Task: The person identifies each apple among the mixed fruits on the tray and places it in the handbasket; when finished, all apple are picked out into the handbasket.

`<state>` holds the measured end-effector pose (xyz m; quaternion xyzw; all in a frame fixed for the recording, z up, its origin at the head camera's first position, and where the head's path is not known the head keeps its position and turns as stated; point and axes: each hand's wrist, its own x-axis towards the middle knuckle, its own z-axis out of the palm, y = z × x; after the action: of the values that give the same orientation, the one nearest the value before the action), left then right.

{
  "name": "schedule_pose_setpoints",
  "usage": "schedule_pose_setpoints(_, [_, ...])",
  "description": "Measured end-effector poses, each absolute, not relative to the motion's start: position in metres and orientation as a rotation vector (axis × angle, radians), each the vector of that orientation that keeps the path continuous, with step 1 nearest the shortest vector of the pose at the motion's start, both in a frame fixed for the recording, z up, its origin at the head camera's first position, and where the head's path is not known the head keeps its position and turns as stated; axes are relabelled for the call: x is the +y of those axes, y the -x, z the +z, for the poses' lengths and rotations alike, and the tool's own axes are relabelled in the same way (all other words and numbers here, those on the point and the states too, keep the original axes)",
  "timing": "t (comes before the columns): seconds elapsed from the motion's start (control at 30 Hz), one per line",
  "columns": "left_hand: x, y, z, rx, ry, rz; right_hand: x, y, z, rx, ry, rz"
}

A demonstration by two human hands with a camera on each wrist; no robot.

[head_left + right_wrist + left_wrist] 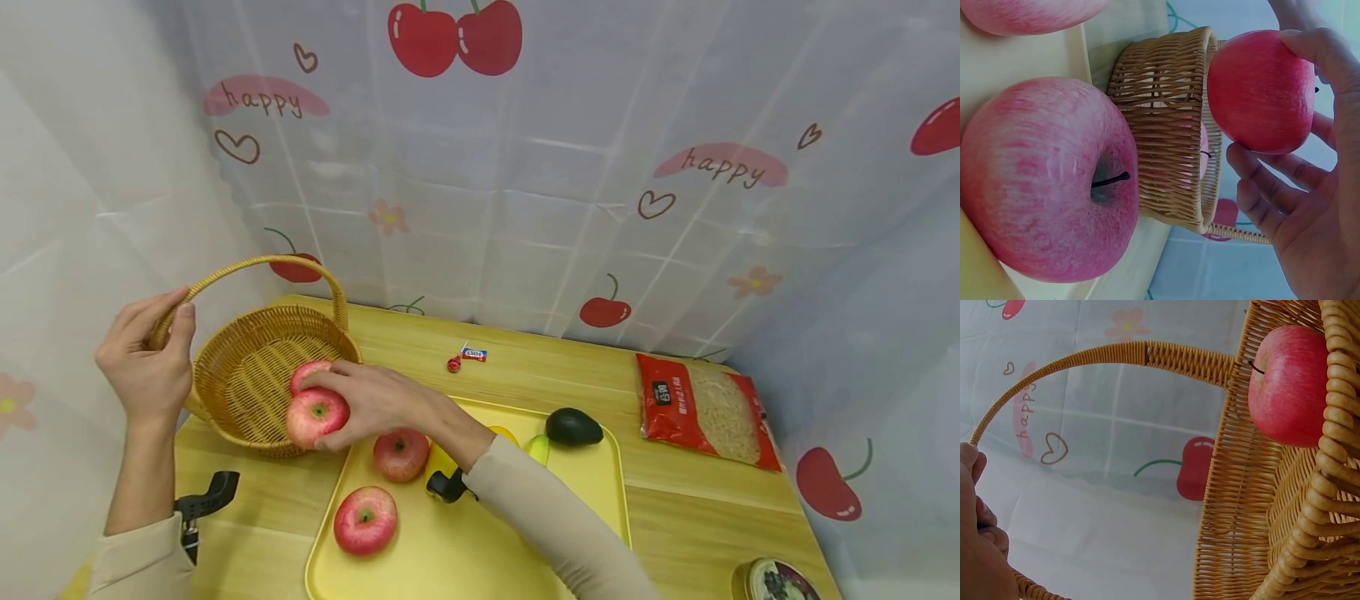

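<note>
My left hand [150,350] grips the arched handle [255,262] of a wicker basket [247,375]. In the left wrist view, the left hand [985,537] shows at the edge, curled round that handle. My right hand [375,404] holds a red apple [318,417] by the basket's near right rim. The right wrist view shows this apple [1263,94] between thumb and fingers, above the basket opening. Inside the basket lies another apple [1288,387], partly behind my right hand in the head view. Two apples, one round [365,521] and one farther back [401,455], sit on the yellow tray [450,558].
A dark avocado [573,427] and yellow items partly hidden by my right arm are on the tray. Behind it lie a lollipop [454,363] and a small wrapped candy [475,355]. A red bag [705,408] and a round container [780,581] are at right.
</note>
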<state>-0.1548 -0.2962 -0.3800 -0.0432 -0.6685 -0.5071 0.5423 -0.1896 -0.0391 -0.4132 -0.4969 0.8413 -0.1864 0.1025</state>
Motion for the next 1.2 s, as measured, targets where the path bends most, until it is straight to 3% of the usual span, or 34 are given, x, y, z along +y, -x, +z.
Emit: schedule_pose_setpoints(1.2, [-0.304,0.161,-0.386,-1.580,0.107,-1.218,-0.065,0.203,-0.417,2.482,1.466,-0.554])
